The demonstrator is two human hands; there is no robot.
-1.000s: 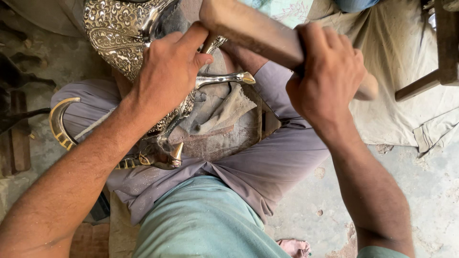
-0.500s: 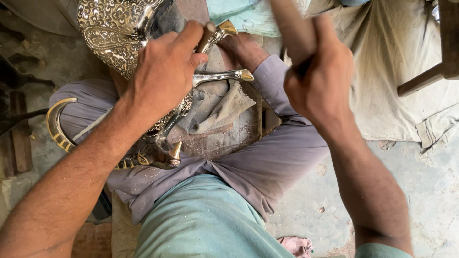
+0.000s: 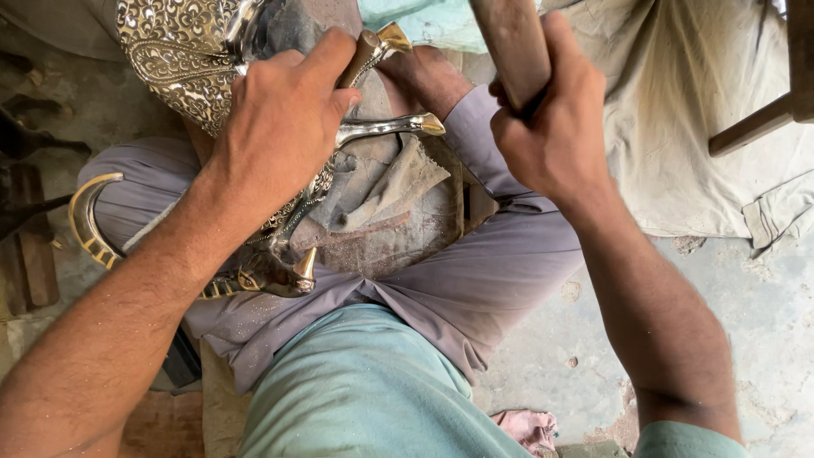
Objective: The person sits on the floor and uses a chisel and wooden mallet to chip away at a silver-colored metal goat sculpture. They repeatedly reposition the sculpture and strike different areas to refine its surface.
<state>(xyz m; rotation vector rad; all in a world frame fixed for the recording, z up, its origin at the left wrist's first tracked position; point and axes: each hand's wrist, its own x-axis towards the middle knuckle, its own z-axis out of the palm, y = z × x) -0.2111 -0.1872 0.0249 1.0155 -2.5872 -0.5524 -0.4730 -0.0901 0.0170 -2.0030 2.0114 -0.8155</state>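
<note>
Brass ornament [image 3: 182, 51] lay clamped under the left hand [image 3: 280, 127]; right hand [image 3: 551, 136], gripping an upright wooden mallet handle [image 3: 513, 47], stood apart beside it.

Ornate engraved brass piece [image 3: 182, 59] lies across the lap — curved legs splayed out; wooden mallet [image 3: 513, 47] raised upright.

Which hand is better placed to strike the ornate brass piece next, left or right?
Probably the right hand: it grips the wooden mallet handle raised above the lap. The left hand is pressed on the engraved brass piece, steadying it.
</note>
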